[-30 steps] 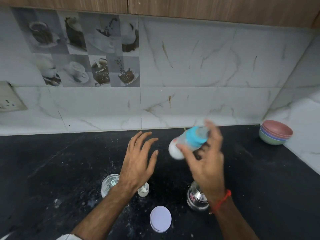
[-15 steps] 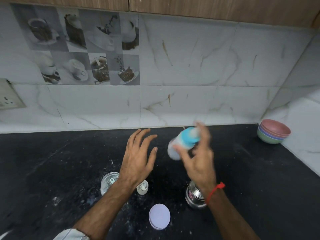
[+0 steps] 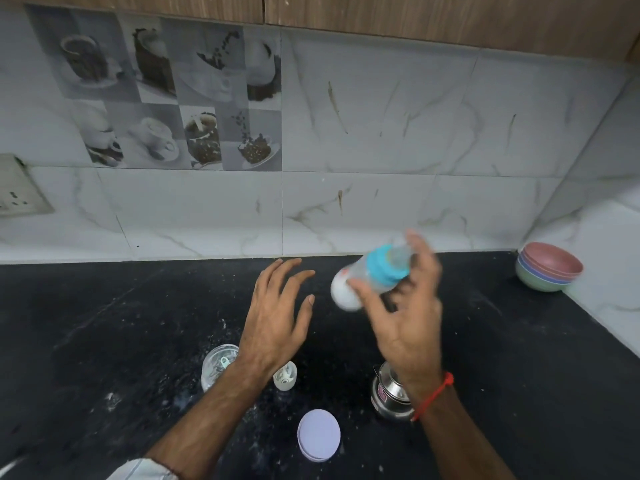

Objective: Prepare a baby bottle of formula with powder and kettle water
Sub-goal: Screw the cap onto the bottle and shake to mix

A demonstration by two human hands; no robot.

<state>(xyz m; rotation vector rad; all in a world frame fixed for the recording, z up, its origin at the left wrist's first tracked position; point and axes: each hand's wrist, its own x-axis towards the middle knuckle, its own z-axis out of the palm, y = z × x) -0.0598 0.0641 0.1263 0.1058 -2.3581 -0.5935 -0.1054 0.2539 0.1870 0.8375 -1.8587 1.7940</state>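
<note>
- The right hand [image 3: 408, 317] holds a clear plastic baby bottle with a turquoise collar ring [image 3: 372, 277] up above the black speckled stone surface [image 3: 104, 323], its fingers curled loosely around the collar end.
- The bottle lies tilted almost on its side, its white-filled base pointing left and slightly nearer, its teat end pointing right and farther; both the bottle and the right hand's fingers are blurred.
- The left hand [image 3: 277, 317] hovers just left of the bottle's base, palm down, fingers spread wide, gripping nothing and not touching the bottle.
- A red thread bracelet [image 3: 434, 396] circles the right wrist.
- On the surface beneath the left wrist stands a clear round container [image 3: 216, 365], partly hidden by the forearm, with small items inside that are too unclear to name.
- Just right of that wrist sits a small translucent cap [image 3: 285, 375].
- Nearer, between the two forearms, lies a round pale lilac lid [image 3: 318, 434], flat on the surface.
- Below the right wrist stands a small shiny steel vessel [image 3: 389, 393], partly covered by the hand.
- At the far right corner, against the marble-look wall tiles [image 3: 381, 133], rests a stack of pastel bowls [image 3: 549, 266], pink on top.
- White powder flecks dot the surface around the container and lid.
</note>
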